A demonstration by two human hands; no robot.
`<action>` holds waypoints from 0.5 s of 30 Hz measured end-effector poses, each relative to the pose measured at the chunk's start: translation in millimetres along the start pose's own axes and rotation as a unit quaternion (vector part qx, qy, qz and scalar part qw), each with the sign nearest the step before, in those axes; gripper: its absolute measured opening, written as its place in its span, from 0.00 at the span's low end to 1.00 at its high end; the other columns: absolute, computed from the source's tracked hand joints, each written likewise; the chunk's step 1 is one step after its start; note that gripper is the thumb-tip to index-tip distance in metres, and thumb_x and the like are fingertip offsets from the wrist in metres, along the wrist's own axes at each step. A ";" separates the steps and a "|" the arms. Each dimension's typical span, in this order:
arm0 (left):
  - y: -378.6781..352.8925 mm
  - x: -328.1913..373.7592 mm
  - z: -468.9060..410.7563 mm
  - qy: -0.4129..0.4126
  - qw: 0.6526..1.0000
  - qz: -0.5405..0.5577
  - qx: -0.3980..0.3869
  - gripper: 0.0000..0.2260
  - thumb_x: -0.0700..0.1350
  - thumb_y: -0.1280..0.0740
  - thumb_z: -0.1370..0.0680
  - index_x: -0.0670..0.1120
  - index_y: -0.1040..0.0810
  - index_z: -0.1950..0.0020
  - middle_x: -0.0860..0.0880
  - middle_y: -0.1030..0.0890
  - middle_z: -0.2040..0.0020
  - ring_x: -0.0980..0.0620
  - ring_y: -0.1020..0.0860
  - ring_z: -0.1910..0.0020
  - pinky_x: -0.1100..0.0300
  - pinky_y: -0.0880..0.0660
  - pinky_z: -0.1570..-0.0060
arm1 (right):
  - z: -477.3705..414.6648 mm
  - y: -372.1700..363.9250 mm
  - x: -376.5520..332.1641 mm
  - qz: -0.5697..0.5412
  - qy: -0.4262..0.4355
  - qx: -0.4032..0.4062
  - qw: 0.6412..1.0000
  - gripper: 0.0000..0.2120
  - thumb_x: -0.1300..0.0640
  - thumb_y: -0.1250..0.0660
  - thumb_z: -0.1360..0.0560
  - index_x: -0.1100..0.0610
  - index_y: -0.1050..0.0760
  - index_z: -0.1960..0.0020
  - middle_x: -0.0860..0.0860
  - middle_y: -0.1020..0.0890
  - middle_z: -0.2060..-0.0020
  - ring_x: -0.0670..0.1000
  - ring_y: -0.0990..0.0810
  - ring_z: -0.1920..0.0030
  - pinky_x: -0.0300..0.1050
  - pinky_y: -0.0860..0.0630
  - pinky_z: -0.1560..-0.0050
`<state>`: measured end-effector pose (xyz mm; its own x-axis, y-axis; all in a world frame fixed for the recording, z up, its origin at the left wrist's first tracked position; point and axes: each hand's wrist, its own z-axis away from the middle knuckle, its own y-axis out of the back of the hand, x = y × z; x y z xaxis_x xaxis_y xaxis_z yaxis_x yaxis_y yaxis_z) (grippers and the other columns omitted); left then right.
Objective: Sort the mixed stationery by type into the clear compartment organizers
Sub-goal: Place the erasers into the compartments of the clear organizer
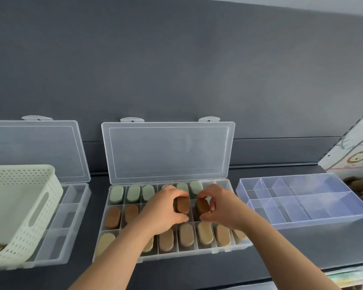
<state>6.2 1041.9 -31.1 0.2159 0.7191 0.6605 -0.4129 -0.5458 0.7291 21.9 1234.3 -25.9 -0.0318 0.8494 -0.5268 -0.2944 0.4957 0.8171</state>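
- Dark grey tabletop (302,248) runs right across the view, with a plain grey wall (176,59) rising directly behind it.
- Centre of the table: the middle organizer (176,255), its clear lid (168,151) standing open against the wall.
- Inside it, pale green ovals (116,194) fill the back row, brown ovals (113,217) the middle row and tan ovals (205,234) the front.
- The left hand (164,208) has thumb and fingers curled round the left brown piece (183,205), over the middle row.
- Just beside it, the right hand (220,206) pinches the right brown piece (202,206) at the same row.
- On the left, a cream perforated basket (19,216) sits on a second open organizer (57,237).
- On the right, a clear divided tray (302,197) lies apart from the middle box, and a patterned board (354,151) leans in at the far edge.
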 end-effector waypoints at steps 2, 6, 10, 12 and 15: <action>1.1 0.7 -2.3 0.010 1.000 -0.015 -0.011 0.27 0.50 0.26 0.29 0.54 0.30 0.31 0.56 0.31 0.40 0.55 0.27 0.46 0.64 0.29 0.48 | -2.1 1.0 0.9 0.010 0.004 -0.013 1.000 0.23 0.52 0.27 0.32 0.48 0.27 0.38 0.44 0.30 0.47 0.45 0.26 0.57 0.34 0.28 0.57; 2.3 1.1 -4.7 0.024 0.999 -0.022 -0.024 0.28 0.49 0.26 0.29 0.54 0.30 0.31 0.56 0.31 0.43 0.55 0.26 0.51 0.64 0.27 0.54 | -5.8 1.3 1.1 0.030 0.012 -0.025 0.999 0.22 0.49 0.27 0.32 0.48 0.26 0.40 0.43 0.31 0.47 0.47 0.25 0.55 0.37 0.23 0.53; 1.2 0.6 -5.0 0.015 1.000 -0.022 -0.016 0.30 0.47 0.26 0.29 0.53 0.32 0.29 0.56 0.30 0.42 0.57 0.26 0.55 0.67 0.29 0.56 | -4.5 1.6 -0.7 0.021 0.014 -0.013 1.000 0.24 0.46 0.28 0.31 0.47 0.27 0.37 0.42 0.28 0.47 0.44 0.25 0.56 0.39 0.22 0.52; 4.8 0.8 -2.2 0.016 1.000 -0.012 -0.009 0.30 0.47 0.27 0.27 0.53 0.34 0.27 0.57 0.30 0.38 0.59 0.24 0.56 0.68 0.28 0.57 | -2.2 4.8 -4.7 0.019 0.021 0.001 1.000 0.23 0.47 0.29 0.29 0.47 0.27 0.36 0.41 0.27 0.47 0.43 0.24 0.56 0.37 0.23 0.52; 19.2 -2.3 10.1 0.013 0.999 0.000 0.040 0.25 0.50 0.30 0.25 0.55 0.32 0.29 0.59 0.29 0.39 0.61 0.24 0.55 0.68 0.27 0.57 | -1.4 10.2 -20.1 0.012 0.043 0.040 0.998 0.20 0.48 0.30 0.27 0.47 0.26 0.36 0.41 0.24 0.45 0.40 0.25 0.52 0.35 0.26 0.48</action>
<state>6.7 1025.4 -16.8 0.1919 0.7293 0.6567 -0.3413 -0.5778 0.7414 18.1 1222.1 -7.3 -0.1206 0.8447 -0.5215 -0.2155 0.4906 0.8443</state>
